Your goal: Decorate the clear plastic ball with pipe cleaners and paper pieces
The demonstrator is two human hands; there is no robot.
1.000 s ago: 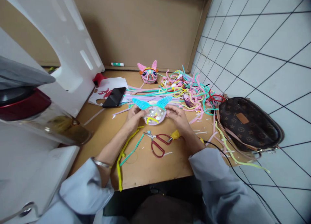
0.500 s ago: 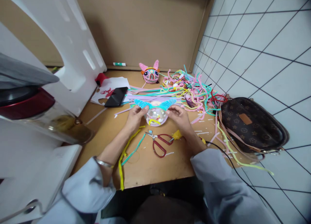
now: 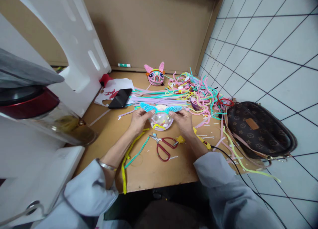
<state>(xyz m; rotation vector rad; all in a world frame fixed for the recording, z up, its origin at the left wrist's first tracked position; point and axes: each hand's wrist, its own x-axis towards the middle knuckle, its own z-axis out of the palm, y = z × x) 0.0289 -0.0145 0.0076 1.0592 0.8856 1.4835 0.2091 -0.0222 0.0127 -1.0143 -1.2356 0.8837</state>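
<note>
A clear plastic ball with blue pipe-cleaner ears and a yellow strip low on its front is held between my hands over the table. My left hand pinches its left side just under the left ear. On the other side, my right hand grips it below the right ear. Red-handled scissors lie half open on the table in front of the ball. Yellow and teal pipe cleaners rest beside my left forearm. A yellow-handled tool with a cord lies by my right wrist.
Behind the ball spread many pastel pipe cleaners, tangled at right. A finished-looking pink-eared ball stands at the back. A black phone lies on paper. A brown handbag is at right, a glass jug at left.
The ball's blue ears now look flatter, as though it has tipped slightly in my hands. Both hands keep their hold. The whole view has shifted a little.
</note>
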